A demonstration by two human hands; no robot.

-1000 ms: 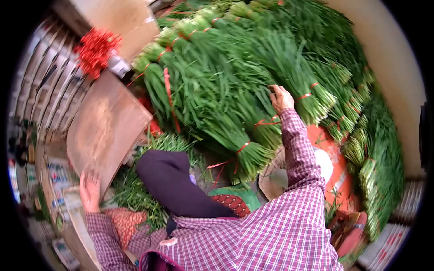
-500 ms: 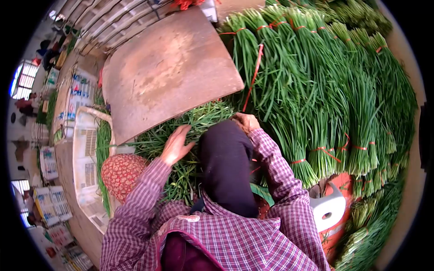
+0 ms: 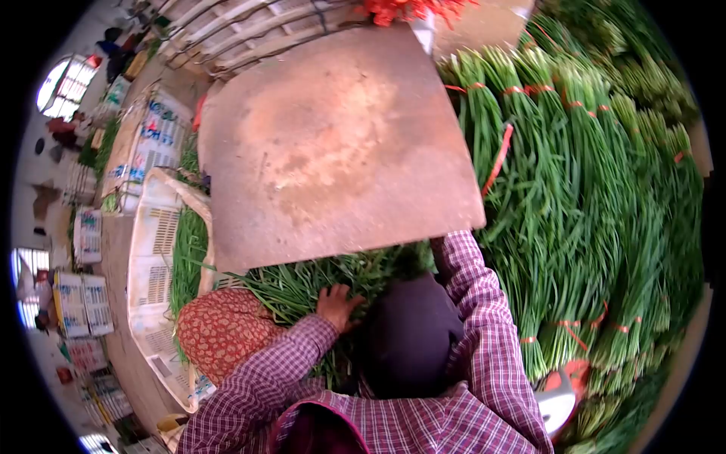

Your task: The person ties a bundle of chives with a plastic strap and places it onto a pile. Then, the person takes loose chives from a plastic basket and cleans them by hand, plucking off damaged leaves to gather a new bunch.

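My left hand (image 3: 338, 306) rests on loose green chives (image 3: 283, 291) below the wooden board (image 3: 340, 151), fingers spread apart. My right sleeve reaches under the board's near right corner, and the hand itself is hidden there. The board is brown, with a pale worn patch in its middle. A dark-trousered knee (image 3: 412, 337) lies between my arms. On the left, a rounded red floral cloth (image 3: 223, 333) sits beside my left forearm. Long chive bundles (image 3: 560, 204), bound with red ties, lie in rows to the right of the board.
A white plastic crate (image 3: 151, 268) holding greens stands on the left. Red ties (image 3: 416, 7) are heaped behind the board. Part of a white stool (image 3: 556, 408) shows at lower right. Further left are more crates (image 3: 82, 303) and people in the distance.
My right hand has gone from beside the knee to beneath the board. My left hand has come down onto the loose chives. The camera view has shifted, so the board appears lower and larger.
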